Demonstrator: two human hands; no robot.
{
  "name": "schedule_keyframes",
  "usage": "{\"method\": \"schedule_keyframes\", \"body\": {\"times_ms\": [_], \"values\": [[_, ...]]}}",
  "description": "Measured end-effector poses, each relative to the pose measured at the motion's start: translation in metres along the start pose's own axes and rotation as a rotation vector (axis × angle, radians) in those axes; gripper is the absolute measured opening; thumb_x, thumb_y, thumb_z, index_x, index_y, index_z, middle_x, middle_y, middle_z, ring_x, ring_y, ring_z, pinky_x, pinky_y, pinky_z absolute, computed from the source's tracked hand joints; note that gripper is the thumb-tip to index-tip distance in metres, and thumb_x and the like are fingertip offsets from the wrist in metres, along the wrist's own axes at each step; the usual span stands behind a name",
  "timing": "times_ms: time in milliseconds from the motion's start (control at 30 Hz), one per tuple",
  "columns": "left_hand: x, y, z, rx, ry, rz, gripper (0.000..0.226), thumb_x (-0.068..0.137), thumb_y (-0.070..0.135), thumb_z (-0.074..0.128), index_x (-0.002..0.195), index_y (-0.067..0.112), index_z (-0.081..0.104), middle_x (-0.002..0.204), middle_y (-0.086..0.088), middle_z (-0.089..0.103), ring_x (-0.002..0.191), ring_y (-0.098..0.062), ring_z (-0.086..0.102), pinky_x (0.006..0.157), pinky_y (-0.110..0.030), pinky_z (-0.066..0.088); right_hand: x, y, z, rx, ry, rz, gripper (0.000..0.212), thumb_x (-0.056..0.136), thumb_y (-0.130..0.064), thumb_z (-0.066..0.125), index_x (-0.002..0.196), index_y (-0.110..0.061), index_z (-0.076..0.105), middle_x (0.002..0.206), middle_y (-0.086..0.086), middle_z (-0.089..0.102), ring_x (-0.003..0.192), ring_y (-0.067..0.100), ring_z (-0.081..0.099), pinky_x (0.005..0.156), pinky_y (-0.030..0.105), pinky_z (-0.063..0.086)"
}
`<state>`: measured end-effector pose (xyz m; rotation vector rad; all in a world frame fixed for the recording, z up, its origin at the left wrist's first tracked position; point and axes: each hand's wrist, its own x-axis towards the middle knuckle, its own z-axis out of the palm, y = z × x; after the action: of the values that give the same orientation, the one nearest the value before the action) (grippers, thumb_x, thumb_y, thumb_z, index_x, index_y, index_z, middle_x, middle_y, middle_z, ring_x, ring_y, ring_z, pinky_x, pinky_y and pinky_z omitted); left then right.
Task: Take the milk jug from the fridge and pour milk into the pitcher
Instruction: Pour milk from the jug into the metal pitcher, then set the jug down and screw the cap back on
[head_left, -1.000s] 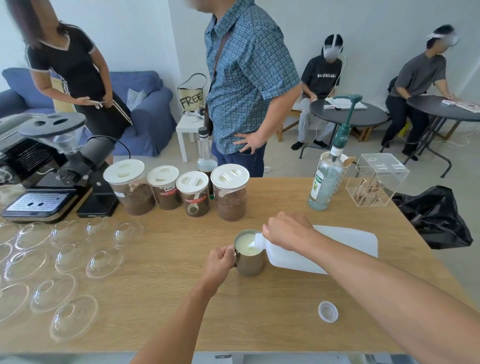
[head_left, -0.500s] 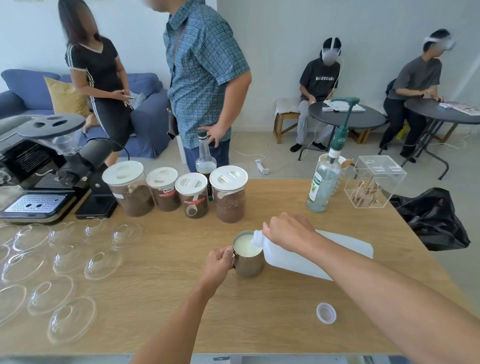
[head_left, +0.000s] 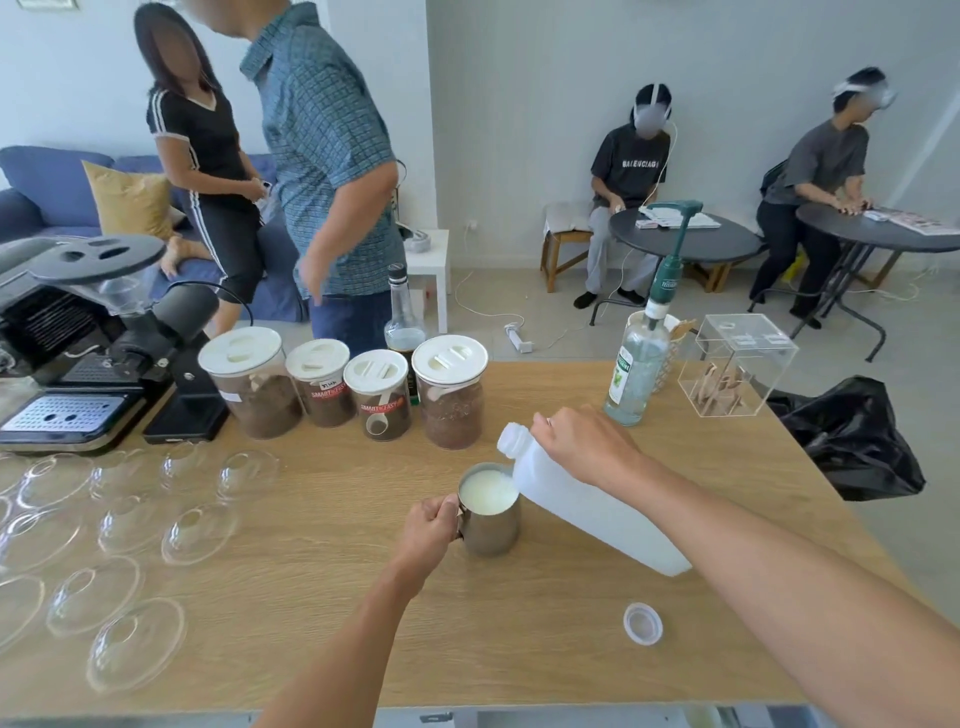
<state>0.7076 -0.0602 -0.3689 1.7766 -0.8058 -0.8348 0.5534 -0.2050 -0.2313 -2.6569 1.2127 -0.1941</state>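
the right hand (head_left: 584, 449) grips the milk jug (head_left: 587, 512), its spout (head_left: 511, 439) tipped up just above the full pitcher (head_left: 488, 512), whose handle the left hand (head_left: 428, 530) holds tight.

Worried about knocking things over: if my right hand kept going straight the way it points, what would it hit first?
Probably the rightmost coffee jar. Your right hand, gripping the milk jug, points up-left; the jug's mouth leads toward that jar, though depth is unclear.

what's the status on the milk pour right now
Left hand shut on pitcher handle, right hand shut on milk jug. Jug spout tipped up, off the rim; pitcher nearly full. Cap loose on table, nothing in the way.
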Motion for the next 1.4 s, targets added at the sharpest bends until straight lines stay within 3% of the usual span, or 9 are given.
{"method": "schedule_keyframes", "body": {"times_ms": [267,433,633,1000,1100,1267,1333,1400], "values": [[0.000,-0.002,0.001,-0.019,0.005,0.003,0.039,0.101,0.024,0.042,0.063,0.020,0.036,0.058,0.005,0.032,0.060,-0.014,0.029,0.064,-0.031,0.034,0.000,0.022,-0.016,0.238,0.173,0.089,0.058,0.103,-0.037,0.030,0.051,-0.010,0.031,0.048,0.003,0.039,0.058,0.029,0.046,0.058,0.037,0.038],[-0.006,0.002,0.003,0.017,0.016,0.051,0.039,0.105,0.017,0.039,0.066,0.012,0.041,0.063,-0.006,0.038,0.063,-0.016,0.037,0.054,-0.011,0.036,-0.001,0.044,-0.023,0.432,0.243,0.258,0.055,0.101,-0.034,0.034,0.052,-0.009,0.035,0.053,0.006,0.040,0.063,0.027,0.044,0.058,0.035,0.030],[-0.007,0.002,0.007,0.093,0.071,0.027,0.040,0.103,0.019,0.040,0.064,0.014,0.045,0.060,0.001,0.045,0.063,-0.015,0.041,0.063,-0.032,0.032,-0.006,0.068,-0.011,0.733,0.291,0.415,0.052,0.089,-0.046,0.036,0.055,-0.008,0.048,0.057,0.012,0.052,0.056,0.027,0.050,0.059,0.035,0.041],[-0.018,0.013,0.009,0.193,0.110,0.076,0.042,0.107,0.020,0.039,0.065,0.016,0.045,0.057,0.008,0.044,0.056,-0.008,0.036,0.060,-0.033,0.027,-0.013,0.080,0.008,0.813,0.443,0.488,0.053,0.101,-0.037,0.036,0.061,-0.004,0.047,0.058,0.009,0.050,0.050,0.022,0.045,0.049,0.030,0.032],[-0.016,0.008,0.009,0.181,0.103,0.064,0.043,0.107,0.022,0.038,0.065,0.017,0.045,0.057,0.010,0.047,0.057,-0.009,0.038,0.061,-0.034,0.029,-0.015,0.084,0.012,0.824,0.476,0.508,0.058,0.102,-0.036,0.034,0.053,-0.004,0.044,0.056,0.010,0.051,0.055,0.027,0.045,0.053,0.038,0.029],[-0.018,0.007,0.006,0.166,0.189,-0.016,0.041,0.106,0.022,0.038,0.070,0.011,0.054,0.069,0.002,0.058,0.066,-0.016,0.048,0.065,-0.034,0.034,-0.021,0.092,0.019,0.849,0.482,0.497,0.061,0.101,-0.040,0.033,0.053,-0.004,0.045,0.056,0.010,0.051,0.057,0.029,0.047,0.054,0.037,0.032],[-0.018,0.009,0.000,0.141,0.282,0.004,0.036,0.106,0.022,0.040,0.084,0.013,0.068,0.083,0.000,0.066,0.080,-0.016,0.059,0.072,-0.035,0.042,-0.025,0.095,0.021,0.862,0.482,0.474,0.063,0.101,-0.042,0.032,0.054,-0.001,0.045,0.053,0.010,0.050,0.055,0.028,0.047,0.056,0.037,0.034],[-0.019,0.018,-0.004,0.077,0.388,0.091,0.026,0.103,0.024,0.045,0.096,0.018,0.069,0.098,-0.002,0.068,0.094,-0.019,0.062,0.080,-0.035,0.047,-0.030,0.096,0.021,0.882,0.486,0.453,0.066,0.099,-0.043,0.032,0.053,0.001,0.045,0.050,0.009,0.047,0.051,0.026,0.046,0.054,0.036,0.037]]}}
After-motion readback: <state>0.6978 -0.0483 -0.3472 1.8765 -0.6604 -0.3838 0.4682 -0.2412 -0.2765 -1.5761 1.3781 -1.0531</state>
